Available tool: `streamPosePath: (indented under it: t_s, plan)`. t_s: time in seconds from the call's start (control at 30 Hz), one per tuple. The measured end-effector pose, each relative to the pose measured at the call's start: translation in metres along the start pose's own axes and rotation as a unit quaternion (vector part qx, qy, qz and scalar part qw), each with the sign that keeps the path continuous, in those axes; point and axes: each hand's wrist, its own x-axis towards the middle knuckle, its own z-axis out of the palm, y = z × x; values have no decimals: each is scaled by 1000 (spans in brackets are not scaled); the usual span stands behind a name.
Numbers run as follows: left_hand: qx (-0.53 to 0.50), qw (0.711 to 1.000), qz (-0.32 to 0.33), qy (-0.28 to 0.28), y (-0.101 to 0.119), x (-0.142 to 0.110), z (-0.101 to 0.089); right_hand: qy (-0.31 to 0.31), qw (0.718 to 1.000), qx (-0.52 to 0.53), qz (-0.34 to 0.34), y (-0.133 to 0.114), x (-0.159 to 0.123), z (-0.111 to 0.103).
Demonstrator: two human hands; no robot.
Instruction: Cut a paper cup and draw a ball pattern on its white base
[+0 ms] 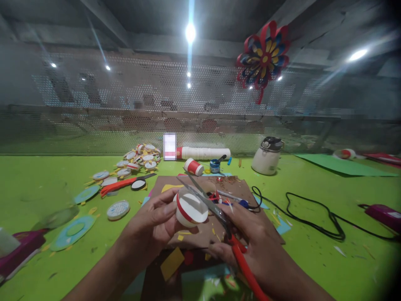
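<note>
My left hand (156, 215) is closed around a cut-down paper cup (189, 209), white inside with a red band, tilted so its opening shows. Scissors (216, 209) with orange-red handles are gripped in my right hand (250, 228). Their blades stand slightly apart and point up and left, passing in front of the cup's upper right edge. Whether they touch the rim I cannot tell. Beneath both hands lies a brown board (200, 240) strewn with paper scraps.
Round paper pieces (145, 156) are heaped at the back left. A second orange-handled pair of scissors (122, 184) lies nearby. Farther back are a red-and-white cup (193, 167), a blue jar (215, 166), stacked cups (206, 153) and a kettle-like bottle (266, 159). A black cable (313, 200) loops rightward.
</note>
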Motion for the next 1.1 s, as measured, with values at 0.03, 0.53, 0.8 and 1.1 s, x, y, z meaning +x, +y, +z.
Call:
streamPosePath:
  t_s: [0.03, 0.53, 0.8, 1.1]
  plan:
    - [-2, 1000, 1, 0, 0, 0, -1, 1, 1000, -1, 1, 0, 0, 0]
    - [53, 998, 16, -14, 5, 3, 7, 13, 1000, 0, 1, -3, 1, -1]
    - [50, 999, 6, -7, 3, 4, 9, 18, 1000, -18, -13, -3, 3, -2]
    - [60, 998, -6, -5, 2, 2, 9, 26, 999, -33, -21, -1, 1, -1]
